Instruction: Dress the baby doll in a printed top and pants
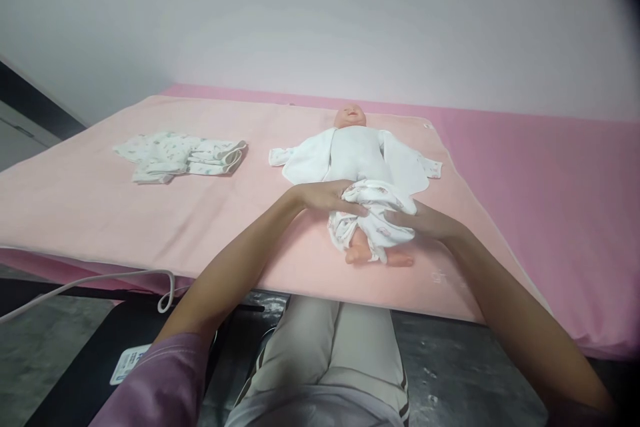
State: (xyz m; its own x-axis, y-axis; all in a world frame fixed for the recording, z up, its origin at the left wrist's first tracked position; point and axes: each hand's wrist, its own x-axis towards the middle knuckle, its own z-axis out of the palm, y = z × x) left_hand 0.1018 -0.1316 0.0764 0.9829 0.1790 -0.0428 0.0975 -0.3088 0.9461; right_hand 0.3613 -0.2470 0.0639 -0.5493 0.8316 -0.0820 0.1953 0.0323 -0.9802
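A baby doll (350, 116) lies on its back on a pink pad, head away from me and feet toward me. Its white top (356, 152) is spread open at the front, sleeves out to both sides. White printed baby pants (383, 203) are bunched around the doll's legs, and its bare feet stick out below. My left hand (330, 199) grips the pants at the left side, thumb on the cloth. At the right side my right hand (420, 219) holds the same cloth, its fingers partly hidden under the folds.
Folded printed baby clothes (187, 157) lie to the left on the pink pad (210, 213). A brighter pink sheet (540, 200) shows beneath it at the right. A white cable (100, 278) hangs by the front left edge, above a black case (95, 353). A pale wall stands behind.
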